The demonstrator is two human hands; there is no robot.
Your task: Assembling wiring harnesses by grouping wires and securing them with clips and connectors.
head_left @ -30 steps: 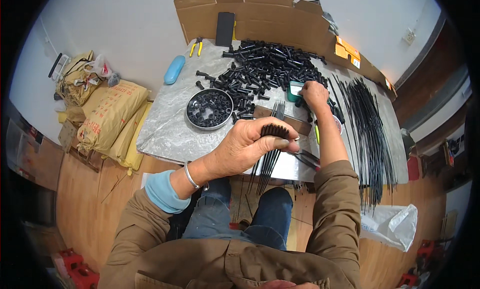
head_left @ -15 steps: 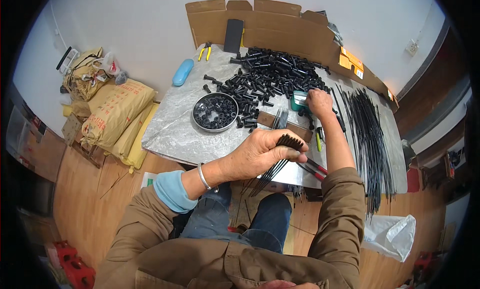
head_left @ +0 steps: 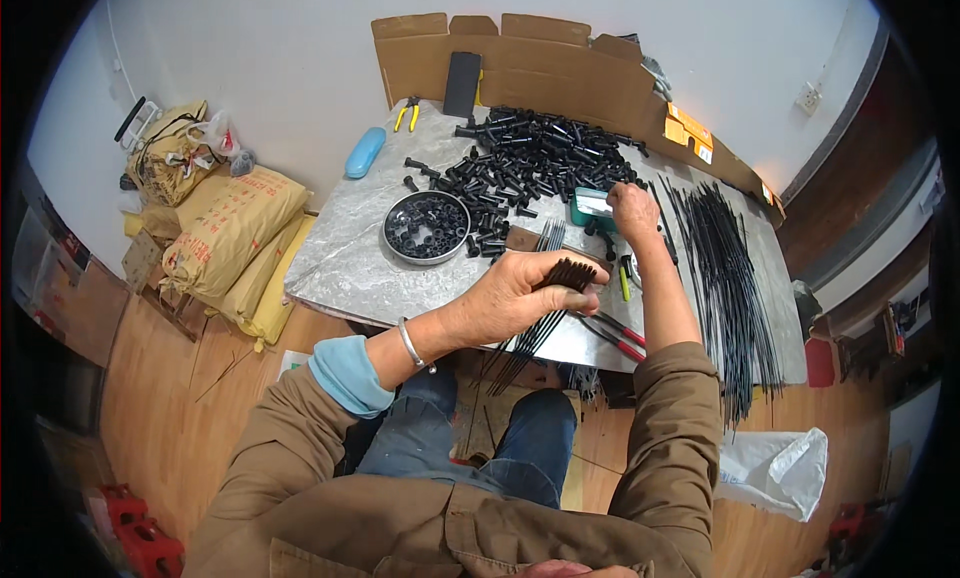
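Observation:
My left hand (head_left: 530, 298) is closed around a bundle of thin black rods (head_left: 540, 333), held slantwise over the table's near edge. Their blunt ends stick out between thumb and fingers. To the right, my right hand (head_left: 634, 213) has its fingers curled at the right side of a small green box (head_left: 592, 208) with a whitish inside; the fingertips are hidden. A heap of black bolts (head_left: 550, 148) lies just beyond the box. Below the right hand are a yellow-green tool (head_left: 624, 280) and red-handled pliers (head_left: 620, 335).
A metal bowl (head_left: 428, 257) of small black nuts stands left of centre. Many long black rods (head_left: 735, 298) lie on the right. Yellow-handled pliers (head_left: 407, 114) and a blue case (head_left: 366, 153) are at the far left; a cardboard wall (head_left: 540, 63) borders the back.
The view has shifted slightly. More of the green box's whitish inside shows beside my right hand. My left hand keeps hold of the black rods in nearly the same place.

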